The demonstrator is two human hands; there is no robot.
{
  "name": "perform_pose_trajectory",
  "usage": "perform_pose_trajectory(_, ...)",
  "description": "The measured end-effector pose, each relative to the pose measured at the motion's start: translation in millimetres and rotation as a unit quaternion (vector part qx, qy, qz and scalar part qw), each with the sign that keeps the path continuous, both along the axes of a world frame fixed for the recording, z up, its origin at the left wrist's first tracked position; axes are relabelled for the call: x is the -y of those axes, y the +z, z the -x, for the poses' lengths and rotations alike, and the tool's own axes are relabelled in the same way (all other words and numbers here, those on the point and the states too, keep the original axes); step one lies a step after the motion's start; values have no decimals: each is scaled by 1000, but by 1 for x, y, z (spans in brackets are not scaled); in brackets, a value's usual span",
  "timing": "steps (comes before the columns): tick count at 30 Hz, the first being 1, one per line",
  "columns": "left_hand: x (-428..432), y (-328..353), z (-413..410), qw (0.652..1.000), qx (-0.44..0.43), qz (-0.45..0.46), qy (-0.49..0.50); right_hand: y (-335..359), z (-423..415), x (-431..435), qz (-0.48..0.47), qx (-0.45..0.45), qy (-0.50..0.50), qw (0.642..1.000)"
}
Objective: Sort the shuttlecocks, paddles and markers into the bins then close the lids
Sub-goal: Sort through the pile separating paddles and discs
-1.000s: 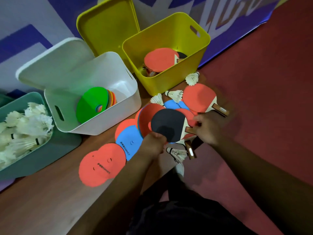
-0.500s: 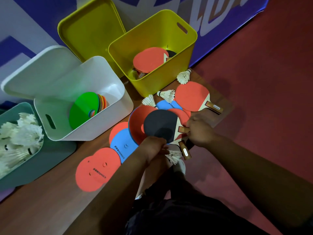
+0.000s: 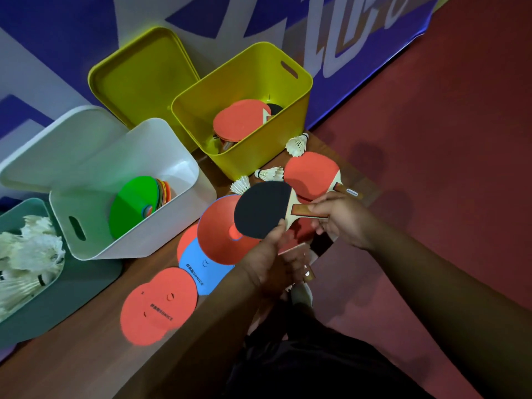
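The right hand [image 3: 341,218] grips the handle of a black paddle [image 3: 260,208] in the middle of the frame, and the left hand [image 3: 270,264] pinches its lower edge. Round markers [image 3: 161,305] lie below it on the surface [image 3: 72,355]. A red paddle [image 3: 311,171] and loose shuttlecocks [image 3: 270,174] lie just below the open yellow bin [image 3: 253,156] at upper centre.

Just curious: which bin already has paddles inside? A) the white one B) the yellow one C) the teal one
B: red-faced paddles lie in the yellow bin; the white bin holds markers, the teal bin shuttlecocks.
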State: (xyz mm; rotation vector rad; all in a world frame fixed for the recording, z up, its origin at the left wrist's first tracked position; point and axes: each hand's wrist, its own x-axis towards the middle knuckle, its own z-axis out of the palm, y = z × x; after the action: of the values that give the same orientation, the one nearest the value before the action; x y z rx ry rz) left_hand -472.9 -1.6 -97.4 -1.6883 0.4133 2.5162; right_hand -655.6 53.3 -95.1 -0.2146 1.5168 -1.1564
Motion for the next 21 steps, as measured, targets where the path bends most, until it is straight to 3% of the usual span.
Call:
perform_pose_trajectory(3, 5, 1, 16, 993, -16, 55, 108, 4, 7, -8, 10, 11, -7, 1000)
perform_pose_trajectory(5, 11, 4, 24, 989, -22, 75, 128, 0, 14, -13, 5, -4, 7, 1000)
perform_pose_trajectory(10, 23, 11, 32, 988, -25, 104, 108, -33, 42, -16, -86, -189, 31, 978)
perform_pose_trajectory(13, 25, 14, 32, 991, -44, 106, 72, -52, 62, -14, -122, -307, -8, 944)
perform_pose_trajectory(16, 23, 12, 30, 991, -41, 113, 60, -75, 76, -8, -160, -385, 20, 909)
perform_pose_trajectory(21, 25, 11, 24, 990, -61, 115, 48, -96, 91, -4, -229, -365, 127, 893)
